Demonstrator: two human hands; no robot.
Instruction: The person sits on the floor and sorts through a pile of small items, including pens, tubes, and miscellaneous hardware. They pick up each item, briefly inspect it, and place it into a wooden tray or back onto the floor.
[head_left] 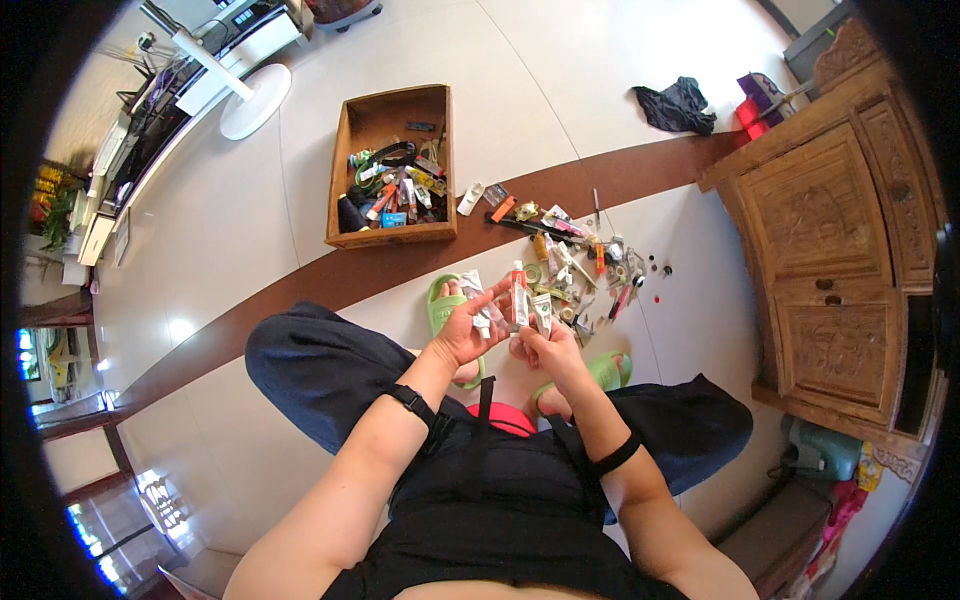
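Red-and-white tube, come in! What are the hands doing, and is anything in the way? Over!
Left hand: holding white tube. Right hand: pinching red-and-white tube near lower end. Red end uncovered. Floor clutter beyond, not covering it.

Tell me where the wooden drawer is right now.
In the head view, the wooden drawer stands left of centre toward the top, beyond the left hand and just left of the scattered small items.
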